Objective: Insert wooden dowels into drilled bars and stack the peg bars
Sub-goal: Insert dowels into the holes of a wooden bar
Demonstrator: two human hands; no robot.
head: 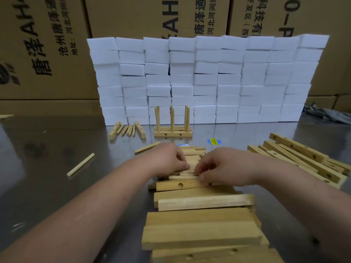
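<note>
A long row of wooden bars runs from the bottom edge up the middle of the metal table. My left hand and my right hand meet over its far part, fingers curled and pinching a thin bar lying there. Just below them lies a drilled bar with a visible hole. Farther back stands an assembled peg bar unit with upright dowels. Two loose dowels lie at the left, one far out and another near my left hand.
A second pile of drilled bars lies at the right. Several short bars and dowels lie at the back left. A wall of white foam blocks stands behind, with cardboard boxes beyond. A blue-yellow sticker is on the table.
</note>
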